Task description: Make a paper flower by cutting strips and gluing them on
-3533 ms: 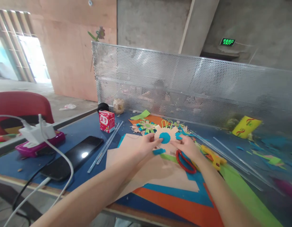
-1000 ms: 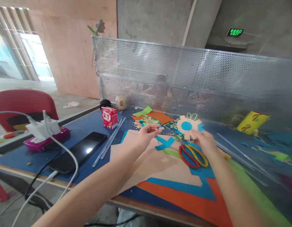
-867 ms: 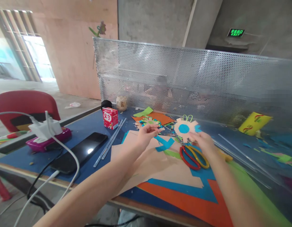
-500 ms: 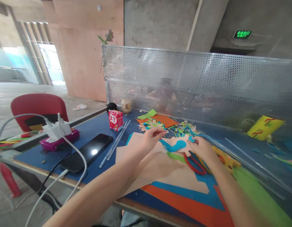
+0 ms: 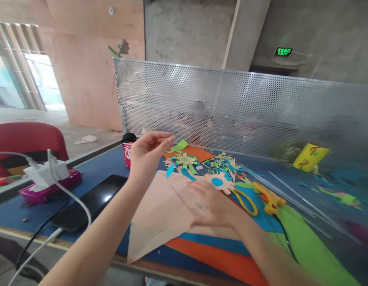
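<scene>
Where wall meets ceiling, green sign (image 5: pixel 283 51) reads EXIT.

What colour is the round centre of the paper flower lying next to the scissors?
Blue, on the beige paper flower beside the yellow-handled scissors; the head view shows it.

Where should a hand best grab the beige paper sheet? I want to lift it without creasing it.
Probably the beige paper sheet's near corner, from the table's front edge: it overhangs there, clear of the right hand lying on its far part.
</scene>
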Demonstrator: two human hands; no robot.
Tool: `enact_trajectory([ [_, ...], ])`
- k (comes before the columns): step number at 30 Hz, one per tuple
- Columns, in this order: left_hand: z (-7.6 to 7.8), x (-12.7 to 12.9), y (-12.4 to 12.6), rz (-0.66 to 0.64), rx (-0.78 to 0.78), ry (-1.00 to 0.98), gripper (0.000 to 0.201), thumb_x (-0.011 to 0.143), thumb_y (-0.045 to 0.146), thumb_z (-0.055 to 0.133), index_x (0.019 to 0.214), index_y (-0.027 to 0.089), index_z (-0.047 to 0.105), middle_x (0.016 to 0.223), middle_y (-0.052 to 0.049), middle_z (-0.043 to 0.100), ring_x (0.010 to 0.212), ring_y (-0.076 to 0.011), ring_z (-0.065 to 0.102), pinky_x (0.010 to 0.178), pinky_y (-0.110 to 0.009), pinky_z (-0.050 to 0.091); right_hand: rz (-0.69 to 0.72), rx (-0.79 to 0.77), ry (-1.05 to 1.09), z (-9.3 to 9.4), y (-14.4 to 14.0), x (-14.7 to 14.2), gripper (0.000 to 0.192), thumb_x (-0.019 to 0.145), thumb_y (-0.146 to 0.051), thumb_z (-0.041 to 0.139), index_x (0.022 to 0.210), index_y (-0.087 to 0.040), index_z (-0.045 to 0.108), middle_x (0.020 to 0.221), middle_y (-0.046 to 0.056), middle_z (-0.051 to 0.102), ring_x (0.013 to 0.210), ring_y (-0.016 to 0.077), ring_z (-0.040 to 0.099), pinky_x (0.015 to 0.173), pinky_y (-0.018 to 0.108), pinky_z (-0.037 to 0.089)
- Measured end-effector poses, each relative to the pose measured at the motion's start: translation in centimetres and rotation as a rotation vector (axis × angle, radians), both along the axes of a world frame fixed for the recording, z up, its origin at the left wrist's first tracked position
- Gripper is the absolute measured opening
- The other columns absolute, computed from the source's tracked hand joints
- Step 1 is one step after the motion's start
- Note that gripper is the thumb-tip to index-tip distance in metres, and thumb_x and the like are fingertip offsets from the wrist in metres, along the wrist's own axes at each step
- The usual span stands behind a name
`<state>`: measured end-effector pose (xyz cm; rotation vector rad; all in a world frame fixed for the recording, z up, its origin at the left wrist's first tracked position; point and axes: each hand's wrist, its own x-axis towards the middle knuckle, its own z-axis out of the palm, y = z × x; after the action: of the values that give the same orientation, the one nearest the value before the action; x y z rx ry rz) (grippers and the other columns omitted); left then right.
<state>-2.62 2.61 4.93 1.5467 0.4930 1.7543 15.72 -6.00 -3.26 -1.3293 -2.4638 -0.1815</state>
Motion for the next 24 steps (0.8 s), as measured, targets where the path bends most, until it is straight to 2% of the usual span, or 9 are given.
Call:
enact_trajectory([
  [2, 0.0, -2.3, -2.6, -0.040, 0.025, 0.228, 0.008, 0.069, 0.023, 0.063, 0.075, 0.017, 0.064, 0.062, 0.001, 0.064, 0.057, -0.0085, 0.059, 0.057, -0.018, 0.049, 0.126, -0.114, -0.058, -0.5, -0.6, -2.0, 0.079, 0.071, -0.062, 0.049, 0.131, -0.013, 0.032, 0.133, 0.013, 0.038, 0.123, 0.0246, 0.031, 0.104, 0.039, 0.017],
  [4, -1.1, -4.6, -5.1, -0.199, 0.075, 0.560, 0.018, 0.075, 0.021, 0.055, 0.059, 0.018, 0.062, 0.052, 0.002, 0.061, 0.054, -0.0082, 0.058, 0.063, -0.019, 0.050, 0.178, -0.157, -0.062, -0.8, -1.0, -3.2, 0.067, 0.075, -0.058, 0.047, 0.127, -0.015, 0.038, 0.129, 0.010, 0.045, 0.120, 0.0206, 0.036, 0.104, 0.035, 0.018],
  [5, -1.9, -5.7, -6.0, -0.263, 0.075, 0.669, 0.015, 0.075, 0.021, 0.055, 0.063, 0.019, 0.064, 0.050, 0.003, 0.060, 0.050, -0.0080, 0.057, 0.057, -0.017, 0.049, 0.185, -0.152, -0.062, -1.0, -1.1, -3.6, 0.062, 0.076, -0.057, 0.046, 0.123, -0.016, 0.043, 0.125, 0.009, 0.049, 0.117, 0.0197, 0.039, 0.103, 0.034, 0.019],
  [8, -4.6, -8.0, -7.1, -0.108, 0.016, 0.848, 0.009, 0.071, 0.020, 0.058, 0.075, 0.020, 0.066, 0.065, -0.001, 0.066, 0.058, -0.0105, 0.061, 0.054, -0.015, 0.049, 0.211, -0.079, -0.105, -1.1, -1.2, -3.9, 0.051, 0.077, -0.053, 0.048, 0.109, -0.014, 0.054, 0.113, 0.011, 0.058, 0.108, 0.0209, 0.048, 0.099, 0.036, 0.026],
  [10, -6.0, -8.9, -6.8, 0.005, 0.005, 0.816, 0.016, 0.066, 0.023, 0.062, 0.081, 0.019, 0.066, 0.075, -0.003, 0.065, 0.065, -0.0128, 0.062, 0.059, -0.018, 0.051, 0.233, -0.041, -0.134, -1.2, -1.2, -3.7, 0.039, 0.081, -0.044, 0.048, 0.103, -0.013, 0.057, 0.105, 0.012, 0.061, 0.103, 0.0205, 0.052, 0.095, 0.035, 0.031],
  [14, -7.2, -9.7, -5.7, 0.001, -0.141, 0.813, 0.015, 0.065, 0.026, 0.064, 0.079, 0.018, 0.066, 0.065, -0.003, 0.065, 0.063, -0.0142, 0.063, 0.061, -0.019, 0.052, 0.208, -0.050, -0.066, -0.9, -1.4, -2.9, 0.025, 0.086, -0.030, 0.041, 0.095, -0.016, 0.060, 0.091, 0.008, 0.065, 0.092, 0.0167, 0.057, 0.086, 0.031, 0.040],
  [18, -7.2, -9.3, -5.6, 0.002, -0.201, 0.805, 0.011, 0.064, 0.028, 0.066, 0.071, 0.020, 0.068, 0.074, -0.003, 0.070, 0.070, -0.0167, 0.065, 0.067, -0.021, 0.053, 0.078, -0.090, 0.060, -0.8, -1.1, -2.6, 0.030, 0.087, -0.033, 0.041, 0.110, -0.019, 0.053, 0.106, 0.004, 0.062, 0.095, 0.0139, 0.056, 0.080, 0.024, 0.043],
  [22, -6.7, -9.0, -5.8, -0.086, -0.246, 0.811, 0.015, 0.068, 0.032, 0.062, 0.077, 0.021, 0.069, 0.081, -0.003, 0.071, 0.075, -0.0169, 0.065, 0.071, -0.023, 0.052, 0.056, 0.028, -0.072, -1.3, 0.0, -4.1, 0.039, 0.087, -0.026, 0.040, 0.123, -0.011, 0.042, 0.128, 0.010, 0.046, 0.115, 0.0182, 0.042, 0.094, 0.030, 0.036],
  [24, -7.0, -9.8, -6.4, -0.236, -0.303, 0.766, 0.023, 0.074, 0.036, 0.057, 0.088, 0.022, 0.067, 0.078, -0.003, 0.071, 0.070, -0.0165, 0.065, 0.067, -0.025, 0.053, 0.062, 0.077, -0.177, -1.6, 0.6, -5.2, 0.038, 0.088, -0.021, 0.038, 0.125, -0.012, 0.041, 0.128, 0.010, 0.045, 0.111, 0.0191, 0.045, 0.088, 0.033, 0.041],
])
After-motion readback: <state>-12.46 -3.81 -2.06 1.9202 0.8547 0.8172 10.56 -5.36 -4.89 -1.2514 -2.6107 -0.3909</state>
